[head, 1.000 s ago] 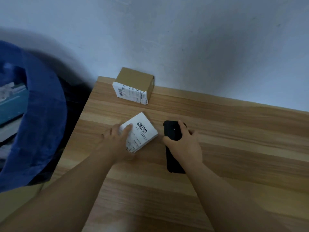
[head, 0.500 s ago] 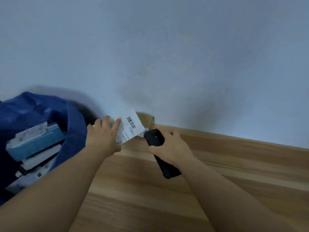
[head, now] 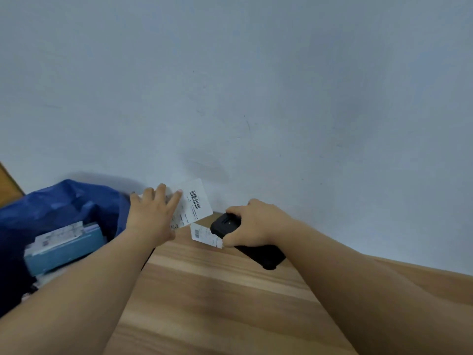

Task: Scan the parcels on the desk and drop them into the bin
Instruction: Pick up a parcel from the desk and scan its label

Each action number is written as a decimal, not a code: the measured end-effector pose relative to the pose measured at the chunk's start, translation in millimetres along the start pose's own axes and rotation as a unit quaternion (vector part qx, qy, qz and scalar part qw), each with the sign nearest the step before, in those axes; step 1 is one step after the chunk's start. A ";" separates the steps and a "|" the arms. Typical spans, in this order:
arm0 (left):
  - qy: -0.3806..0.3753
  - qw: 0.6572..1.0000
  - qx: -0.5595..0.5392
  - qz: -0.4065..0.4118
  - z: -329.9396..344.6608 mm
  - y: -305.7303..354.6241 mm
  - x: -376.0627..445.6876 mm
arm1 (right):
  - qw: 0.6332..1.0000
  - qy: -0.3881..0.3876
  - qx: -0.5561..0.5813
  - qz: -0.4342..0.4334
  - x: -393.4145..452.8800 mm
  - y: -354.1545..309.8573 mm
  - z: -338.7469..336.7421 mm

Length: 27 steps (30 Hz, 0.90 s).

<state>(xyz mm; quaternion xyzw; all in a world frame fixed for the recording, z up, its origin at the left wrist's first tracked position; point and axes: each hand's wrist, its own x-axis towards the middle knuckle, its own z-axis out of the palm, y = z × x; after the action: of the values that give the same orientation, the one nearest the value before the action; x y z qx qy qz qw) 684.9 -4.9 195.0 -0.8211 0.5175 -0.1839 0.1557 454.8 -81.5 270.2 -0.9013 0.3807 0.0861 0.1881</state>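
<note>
Since a second ago the left hand (head: 151,221) has lifted the parcel (head: 190,204) off the tabletop (head: 217,290), grasping it label-up beside the scanner (head: 226,225) clenched in the right hand (head: 252,224), near the bin (head: 56,208), so scanning looks imminent.

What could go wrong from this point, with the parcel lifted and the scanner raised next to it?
1. The left hand grips the white parcel by one end only, over the desk edge beside the blue bin; it could slip and miss the bin.
2. The scanner in the right hand may not be aimed at the raised barcode, and the labelled box lies just beneath it; it might read the wrong label.
</note>
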 end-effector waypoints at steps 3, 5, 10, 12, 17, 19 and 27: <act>-0.008 1.000 -0.003 -0.002 0.7 0.3 -4.9 | 1.000 -0.003 -0.021 -0.002 -5.8 -0.4 -6.3; -0.016 1.000 -0.006 -0.007 1.4 0.4 -7.0 | 1.000 -0.006 -0.028 -0.005 -9.0 0.0 -8.5; -0.036 0.999 -0.006 -0.020 1.3 3.4 -17.1 | 1.000 -0.008 -0.019 -0.012 -13.0 2.7 -6.3; -0.048 0.998 -0.032 -0.040 3.2 6.8 -22.8 | 1.000 0.006 0.017 -0.013 -13.9 4.2 -4.3; -0.087 0.968 -0.169 -0.162 2.6 0.1 -48.4 | 0.991 0.065 0.110 -0.027 -5.1 -7.9 8.9; -0.096 0.948 -0.191 -0.236 5.9 -19.1 -77.5 | 0.984 0.092 0.136 -0.064 -0.8 -33.7 22.7; -0.040 0.904 -0.227 -0.361 -14.7 -66.7 -131.1 | 0.941 0.217 0.231 -0.117 13.7 -111.7 55.0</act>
<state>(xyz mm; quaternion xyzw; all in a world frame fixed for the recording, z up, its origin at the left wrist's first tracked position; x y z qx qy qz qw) 678.9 140.7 219.2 -0.9715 0.2066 -0.0722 -0.0915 544.0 3.2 246.4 -0.8680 0.3137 -0.2241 0.3129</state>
